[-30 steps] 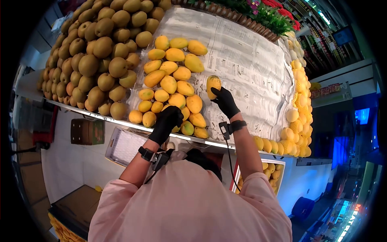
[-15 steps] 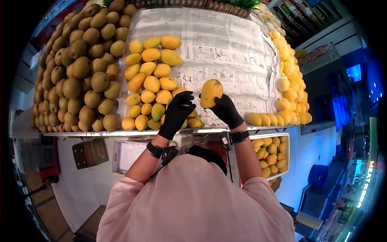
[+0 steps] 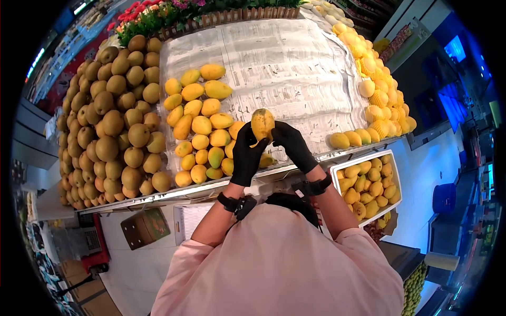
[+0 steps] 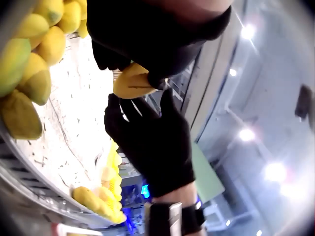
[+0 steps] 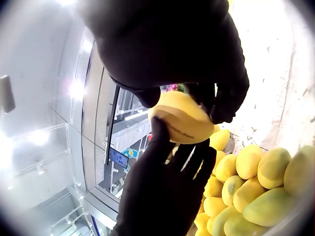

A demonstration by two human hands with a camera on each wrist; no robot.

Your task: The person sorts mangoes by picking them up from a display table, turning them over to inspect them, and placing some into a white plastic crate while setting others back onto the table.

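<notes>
In the head view a yellow mango (image 3: pixel 262 124) with a dark-stained upper end is held up in front of the body, over the front edge of the display. My black-gloved left hand (image 3: pixel 246 156) grips it from the left, thumb across its lower part. From the other side my right hand (image 3: pixel 293 146), gloved too, reaches round with thumb and fingertips at its ends, as the right wrist view shows of the mango (image 5: pixel 181 117). A dark mark runs along the mango's side (image 4: pixel 134 84) in the left wrist view. Rows of mangoes (image 3: pixel 201 125) lie just left of my hands.
White printed paper (image 3: pixel 284 63) covers the display. Brown round fruit (image 3: pixel 108 124) is piled at left, yellow fruit in foam nets (image 3: pixel 378 99) at right. A white box (image 3: pixel 399 184) of mangoes stands below the front edge (image 3: pixel 337 154). A small wooden fence (image 3: pixel 232 18) borders the back.
The mango came from over the paper toward my body in my right hand. My left hand left the mango rows, moved right and took hold of the mango too. The head view turned.
</notes>
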